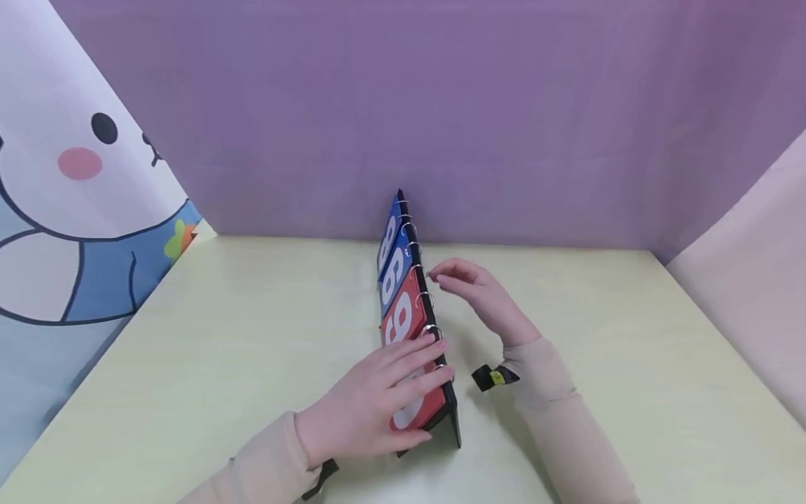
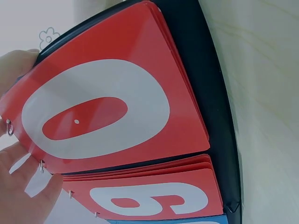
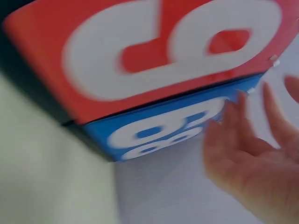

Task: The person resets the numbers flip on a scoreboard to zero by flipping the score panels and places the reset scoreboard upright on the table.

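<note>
A tabletop flip scoreboard (image 1: 420,280) stands end-on in the middle of the table, its number cards hanging from metal rings along the top edge. My left hand (image 1: 371,402) holds the near end, with fingers over the ringed top edge and thumb at the near side edge. Beside that hand is a red card with a white 0 (image 2: 154,93). Further along hang another red card (image 3: 163,56) and two blue number cards (image 3: 149,126). To the right of the rings, my right hand (image 1: 485,297) hovers with loosely bent fingers, holding nothing; it is blurred in the right wrist view.
Pale yellow table surface (image 1: 271,301) lies on both sides of the scoreboard. A purple cloth backdrop (image 1: 390,105) rises behind it. On the left hangs a sheet with a cartoon character (image 1: 63,210). A black strap (image 1: 494,376) hangs at the right wrist.
</note>
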Available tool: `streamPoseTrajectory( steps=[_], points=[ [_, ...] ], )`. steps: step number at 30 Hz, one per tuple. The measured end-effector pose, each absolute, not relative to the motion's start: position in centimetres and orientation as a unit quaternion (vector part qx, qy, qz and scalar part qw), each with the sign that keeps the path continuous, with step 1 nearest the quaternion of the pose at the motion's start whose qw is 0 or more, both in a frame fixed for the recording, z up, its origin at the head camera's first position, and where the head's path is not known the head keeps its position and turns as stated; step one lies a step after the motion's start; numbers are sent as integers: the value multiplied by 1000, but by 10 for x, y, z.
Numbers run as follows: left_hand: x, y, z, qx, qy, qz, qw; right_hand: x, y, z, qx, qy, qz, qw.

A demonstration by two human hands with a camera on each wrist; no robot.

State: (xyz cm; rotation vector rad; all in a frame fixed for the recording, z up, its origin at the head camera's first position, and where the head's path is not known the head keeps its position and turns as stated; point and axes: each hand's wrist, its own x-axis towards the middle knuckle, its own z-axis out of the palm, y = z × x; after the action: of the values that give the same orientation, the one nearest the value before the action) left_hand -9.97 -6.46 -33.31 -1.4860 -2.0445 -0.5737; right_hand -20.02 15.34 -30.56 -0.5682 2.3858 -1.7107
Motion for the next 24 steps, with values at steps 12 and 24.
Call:
streamPoseTrajectory(
  steps=[12,24],
  points=[
    [-103,-68,-315,-549,-768,-217,250,-220,165,-315,-217,785,-531,233],
    [-101,-64,-300,-551,-766,-236,231,-228,202,-297,-173,815,-484,267]
  ],
)
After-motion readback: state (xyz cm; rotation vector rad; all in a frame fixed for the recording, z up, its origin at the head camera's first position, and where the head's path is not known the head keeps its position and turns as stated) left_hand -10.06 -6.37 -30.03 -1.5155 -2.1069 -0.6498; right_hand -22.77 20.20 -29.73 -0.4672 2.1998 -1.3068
